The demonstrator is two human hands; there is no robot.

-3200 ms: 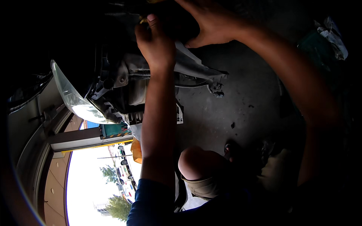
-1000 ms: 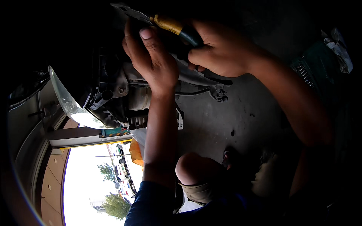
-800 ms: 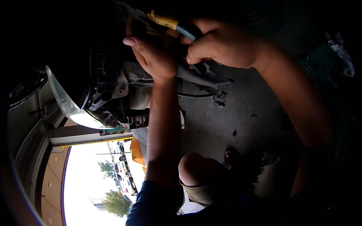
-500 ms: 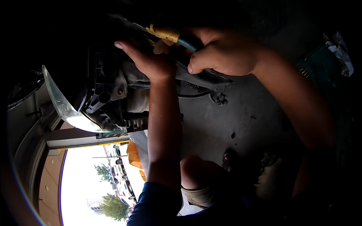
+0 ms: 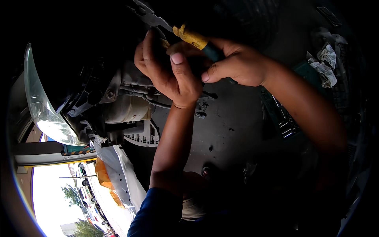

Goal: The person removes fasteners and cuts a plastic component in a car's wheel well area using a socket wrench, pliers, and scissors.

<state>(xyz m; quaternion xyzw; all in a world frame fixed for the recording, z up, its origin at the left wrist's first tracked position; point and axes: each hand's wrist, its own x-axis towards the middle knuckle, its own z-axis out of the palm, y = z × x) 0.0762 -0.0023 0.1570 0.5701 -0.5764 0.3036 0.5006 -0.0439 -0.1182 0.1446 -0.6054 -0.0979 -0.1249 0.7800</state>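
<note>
A pair of pliers (image 5: pixel 188 35) with yellow and dark green handles is gripped in my right hand (image 5: pixel 241 65). Its metal jaws point to the upper left. Close beside the lower handle is my left hand (image 5: pixel 169 75), palm up, with the thumb raised apart from loosely bent fingers. Those fingertips overlap the pliers' near handle, and I cannot tell whether they touch it. Left of my hands, the exposed front of a car holds a clear headlight (image 5: pixel 43 106). Below my left hand runs a ribbed dark hose (image 5: pixel 136 91).
On the grey floor (image 5: pixel 221 130) to the right lies a green tool case (image 5: pixel 272 100) with sockets. Crumpled silvery wrapping (image 5: pixel 325 65) rests beyond it. A white and orange sheet (image 5: pixel 118 170) hangs near the bright doorway at lower left. Deep shadow hides the upper left.
The view has shifted, showing more of the tool case. The pliers' jaws have come into the light. My left hand has turned, its thumb now upright beside the handles.
</note>
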